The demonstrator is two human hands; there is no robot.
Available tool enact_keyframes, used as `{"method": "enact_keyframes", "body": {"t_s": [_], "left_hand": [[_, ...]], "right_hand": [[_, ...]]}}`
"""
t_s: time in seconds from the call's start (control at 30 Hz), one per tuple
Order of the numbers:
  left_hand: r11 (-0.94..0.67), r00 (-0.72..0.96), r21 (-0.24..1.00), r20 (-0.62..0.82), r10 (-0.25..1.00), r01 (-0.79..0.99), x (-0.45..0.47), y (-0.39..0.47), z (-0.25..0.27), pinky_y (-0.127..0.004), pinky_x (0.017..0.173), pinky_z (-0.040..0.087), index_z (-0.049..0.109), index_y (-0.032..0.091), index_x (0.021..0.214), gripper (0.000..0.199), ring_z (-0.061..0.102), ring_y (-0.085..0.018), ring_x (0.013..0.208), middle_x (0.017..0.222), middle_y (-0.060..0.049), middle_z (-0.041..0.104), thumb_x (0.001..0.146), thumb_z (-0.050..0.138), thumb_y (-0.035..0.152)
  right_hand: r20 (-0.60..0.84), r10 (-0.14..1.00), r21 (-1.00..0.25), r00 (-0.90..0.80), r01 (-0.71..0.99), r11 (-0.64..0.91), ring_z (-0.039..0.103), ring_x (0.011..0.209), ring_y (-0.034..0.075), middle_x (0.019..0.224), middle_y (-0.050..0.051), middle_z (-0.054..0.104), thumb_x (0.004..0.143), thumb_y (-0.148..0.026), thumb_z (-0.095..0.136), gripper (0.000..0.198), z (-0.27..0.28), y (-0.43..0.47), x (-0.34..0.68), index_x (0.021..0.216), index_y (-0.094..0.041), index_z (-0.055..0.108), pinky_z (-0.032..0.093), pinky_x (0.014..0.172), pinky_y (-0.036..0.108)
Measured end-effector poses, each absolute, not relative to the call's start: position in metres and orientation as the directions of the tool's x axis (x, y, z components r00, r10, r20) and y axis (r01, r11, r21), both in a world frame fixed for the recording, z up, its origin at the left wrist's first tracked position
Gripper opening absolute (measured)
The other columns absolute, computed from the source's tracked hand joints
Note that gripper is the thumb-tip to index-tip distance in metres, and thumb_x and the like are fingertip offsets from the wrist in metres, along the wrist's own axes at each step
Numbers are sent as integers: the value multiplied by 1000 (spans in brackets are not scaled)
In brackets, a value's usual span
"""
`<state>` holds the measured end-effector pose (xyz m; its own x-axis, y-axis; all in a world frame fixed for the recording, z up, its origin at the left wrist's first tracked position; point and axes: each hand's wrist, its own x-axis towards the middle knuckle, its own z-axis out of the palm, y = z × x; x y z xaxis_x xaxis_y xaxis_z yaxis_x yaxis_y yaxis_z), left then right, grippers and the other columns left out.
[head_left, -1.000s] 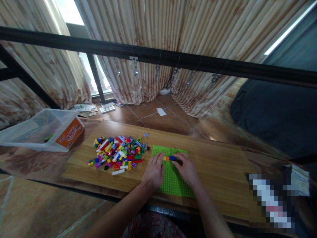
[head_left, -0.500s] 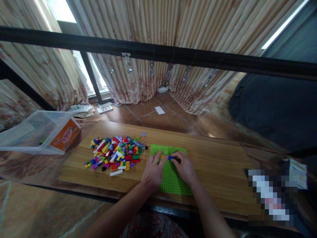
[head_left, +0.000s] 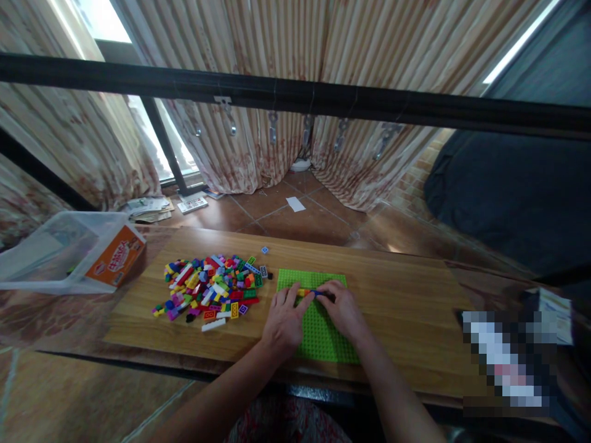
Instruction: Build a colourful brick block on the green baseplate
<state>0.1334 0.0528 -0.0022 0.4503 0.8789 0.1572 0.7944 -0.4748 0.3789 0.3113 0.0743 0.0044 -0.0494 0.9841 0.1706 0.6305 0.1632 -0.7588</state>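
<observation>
A green studded baseplate (head_left: 325, 341) lies on the wooden board under both hands. Near its far edge is a short row of small bricks with a yellow brick (head_left: 301, 291) and a blue brick (head_left: 318, 293); an orange-red piece shows between them. My left hand (head_left: 282, 320) rests on the plate's left side, its fingers stretched out and apart, with the index finger and thumb beside the yellow end. From the right, my right hand (head_left: 344, 311) pinches the blue brick between thumb and fingers. The fingers partly hide the row, so whether the blue brick is pressed down cannot be seen.
Left of the plate spreads a pile of loose coloured bricks (head_left: 212, 286) on the wooden board (head_left: 401, 307). A clear plastic bin (head_left: 50, 246) with an orange label stands at far left. A black rail (head_left: 295, 92) crosses beyond the board. A blurred-out object lies at right.
The view has shifted slightly. Both hands stay at the brick row, and slightly more of the yellow and orange-red pieces shows between the fingers.
</observation>
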Motion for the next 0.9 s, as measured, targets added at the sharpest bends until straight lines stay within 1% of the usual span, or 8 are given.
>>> {"method": "enact_keyframes", "body": {"t_s": [0.27,0.4,0.5,0.6,0.73,0.83,0.9], "left_hand": [[-468,446,330,145,884,820,136,54,-4,-49,96,37,45,30,138,62,40,-32,116,139,-11,43,79,48,13],[-478,459,292,133,878,829,137,55,-1,-47,96,39,46,30,137,57,42,-31,114,137,-10,45,83,45,14],[-474,459,274,123,880,837,138,56,0,-47,95,39,47,29,136,56,43,-31,113,137,-10,46,83,44,13],[-467,451,291,125,884,835,137,57,-2,-49,96,38,48,28,135,58,43,-32,114,137,-10,46,80,46,12],[-489,458,347,175,872,800,134,56,-6,-50,99,36,49,28,134,61,42,-32,117,139,-11,45,76,50,10],[-489,437,379,220,872,786,132,54,-7,-50,102,36,49,24,134,63,43,-31,119,141,-13,42,74,50,6],[-485,413,405,257,874,775,132,52,-6,-48,103,36,47,21,135,63,42,-29,122,141,-14,41,75,47,4]], "right_hand": [[109,989,-728,-97,670,146,59,84,17,85,4,64,77,-16,62,11,7,81,314,79,-20,72,46,82,33],[68,995,-738,-76,668,101,58,82,17,85,5,63,76,-18,64,11,4,83,316,80,-20,73,46,79,32],[63,997,-748,-50,659,81,57,80,17,84,4,61,76,-21,65,11,0,82,316,82,-21,74,46,76,32],[92,996,-752,-16,655,80,56,80,17,84,4,60,75,-22,65,11,-1,81,315,81,-21,74,46,77,33],[144,990,-757,-1,644,111,58,79,17,85,4,61,75,-26,64,12,-1,78,313,82,-22,74,47,77,33],[192,981,-772,38,623,127,59,79,17,90,4,63,76,-29,63,21,-3,72,315,94,-22,71,49,76,33],[223,970,-783,95,610,120,61,81,18,95,6,64,79,-31,59,28,-6,65,319,103,-21,68,51,77,34]]}}
